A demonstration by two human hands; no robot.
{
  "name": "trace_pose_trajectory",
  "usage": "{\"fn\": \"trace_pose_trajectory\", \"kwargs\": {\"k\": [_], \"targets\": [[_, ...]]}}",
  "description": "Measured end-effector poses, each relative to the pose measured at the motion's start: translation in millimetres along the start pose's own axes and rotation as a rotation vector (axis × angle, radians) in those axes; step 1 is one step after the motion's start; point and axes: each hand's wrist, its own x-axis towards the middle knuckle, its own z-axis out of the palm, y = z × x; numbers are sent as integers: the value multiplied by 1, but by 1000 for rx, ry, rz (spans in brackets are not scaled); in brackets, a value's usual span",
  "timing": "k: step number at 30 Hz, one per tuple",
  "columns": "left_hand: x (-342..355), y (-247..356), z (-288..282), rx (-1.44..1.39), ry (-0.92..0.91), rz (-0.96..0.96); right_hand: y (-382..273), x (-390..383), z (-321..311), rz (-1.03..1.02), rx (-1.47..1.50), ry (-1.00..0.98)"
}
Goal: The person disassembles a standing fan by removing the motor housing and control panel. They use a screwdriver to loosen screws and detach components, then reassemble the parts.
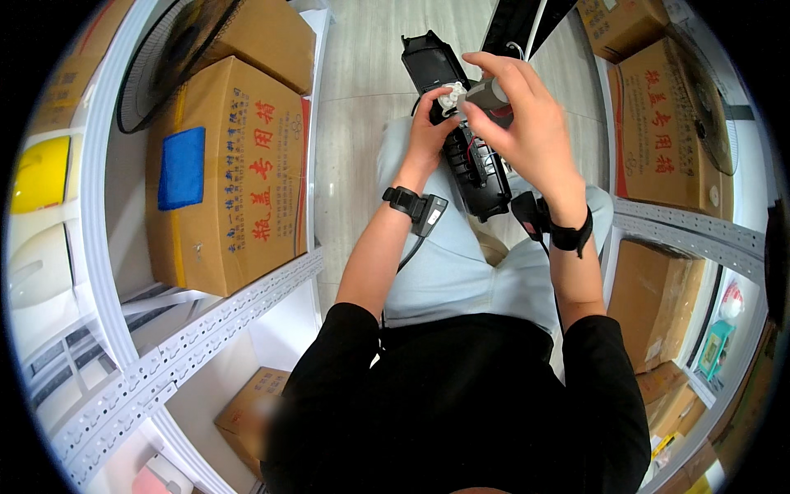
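My left hand (pixel 423 142) pinches a small white plastic part (pixel 450 95) between thumb and fingers, beside an opened black casing. My right hand (pixel 536 123) is closed round a grey cylindrical tool (pixel 487 95), its near end pointing at the white part. Whether the two touch is too small to tell. The long black casing (pixel 485 198) rests over my lap, its inside showing with red and pale wires. Beyond my left hand a black cover or second section (pixel 431 61) stands out at the casing's far end. My right hand hides part of the tool.
Shelving (pixel 189 329) with cardboard boxes (pixel 239 185) rises on my left, and a fan grille (pixel 169 58) leans there. More boxes (pixel 658 123) and another grille (pixel 704 107) fill the right shelves. A black upright with a white cable (pixel 535 29) stands ahead on the pale floor (pixel 350 132).
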Motion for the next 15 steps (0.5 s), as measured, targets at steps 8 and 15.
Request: {"fn": "trace_pose_trajectory", "kwargs": {"k": [8,15], "targets": [[1,-2,-2,-7,-28,14,2,-3,-1,73,-142,-28],[3,-4,-4,-76,-19,-31,1,-3,-4,27,26,-79]]}}
